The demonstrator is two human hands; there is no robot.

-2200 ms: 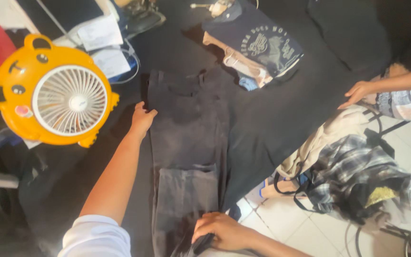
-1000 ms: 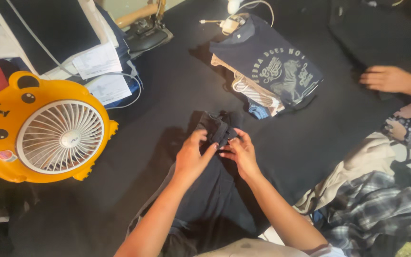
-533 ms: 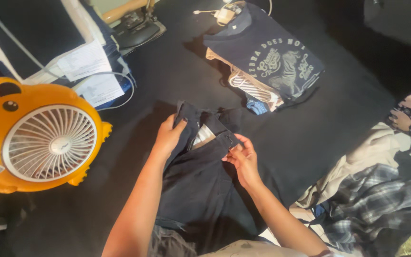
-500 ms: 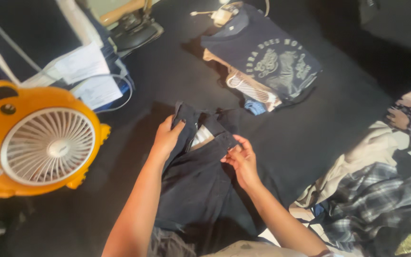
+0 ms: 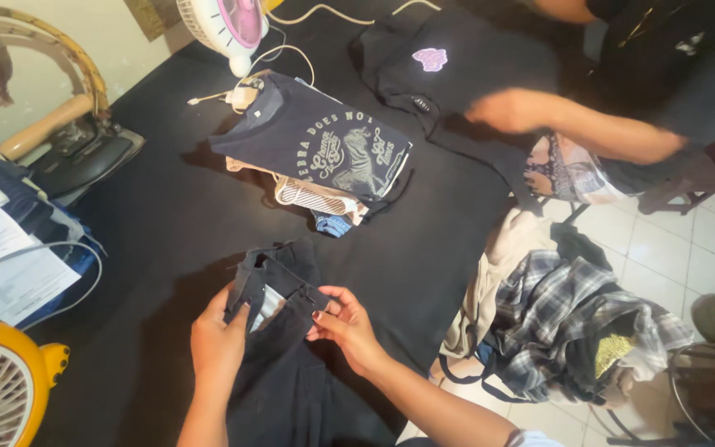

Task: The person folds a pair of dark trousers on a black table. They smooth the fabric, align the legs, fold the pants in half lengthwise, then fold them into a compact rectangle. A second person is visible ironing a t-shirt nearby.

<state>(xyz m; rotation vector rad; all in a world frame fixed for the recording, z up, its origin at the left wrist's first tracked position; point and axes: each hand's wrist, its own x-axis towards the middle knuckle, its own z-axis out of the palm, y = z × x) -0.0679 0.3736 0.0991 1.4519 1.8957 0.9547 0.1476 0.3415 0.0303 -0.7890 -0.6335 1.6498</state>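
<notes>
Two hands on one garment, head view only. Left hand (image 5: 218, 343) grips the left side of the waistband of the black trousers (image 5: 287, 364), fingers curled shut over the cloth edge; right hand (image 5: 347, 324) pinches the waistband at the fly, thumb and fingertips closed on it. Held apart like that, the band stays open and taut, so the pale inner lining shows between the hands. Trousers lie flat on the black surface (image 5: 167, 215), near its front edge, legs running back toward the person, which keeps the weight off the grip. Beyond them, apart from the waistband, sits a stack of folded shirts (image 5: 318, 157), navy printed one on top, striped one under it. Far side: a co-worker's hand (image 5: 511, 108) rests on a black T-shirt (image 5: 448, 66) spread flat, pressing it down. Iron (image 5: 68, 145) parked at the left rim, clear of cloth. Yellow fan (image 5: 2, 389) at bottom left, white-pink fan (image 5: 229, 25) at the top edge. Plaid clothes heap (image 5: 573, 323) hangs off a chair by the right side.
</notes>
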